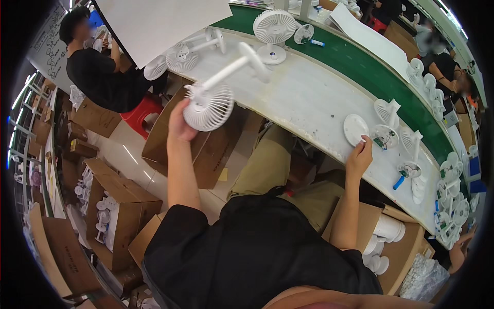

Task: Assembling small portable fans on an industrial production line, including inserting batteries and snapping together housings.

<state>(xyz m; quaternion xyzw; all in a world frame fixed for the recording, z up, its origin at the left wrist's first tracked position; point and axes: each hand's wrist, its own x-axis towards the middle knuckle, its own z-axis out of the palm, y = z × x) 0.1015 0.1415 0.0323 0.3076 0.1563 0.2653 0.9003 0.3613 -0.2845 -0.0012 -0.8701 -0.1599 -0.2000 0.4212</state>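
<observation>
A white desk fan (210, 105) is off the table at the left, its head low and its stem and base tilted up to the right. My left hand (181, 122) is closed around the fan's round cage; the base end looks smeared by motion. At the right front edge of the worktable, my right hand (359, 158) pinches the rim of a white round disc (355, 129). Just beyond the disc lies a fan with an opened base (385, 137), its circuit board showing. Farther right, a blue cylinder (399, 182) hangs from another opened fan base (410, 169).
An assembled fan (274, 29) stands on the white worktable (309, 98), with more fans at its far left. A green belt (339, 56) runs behind. Cardboard boxes (123, 193) flank me. A seated person (100, 72) is at the left; others work at the far right.
</observation>
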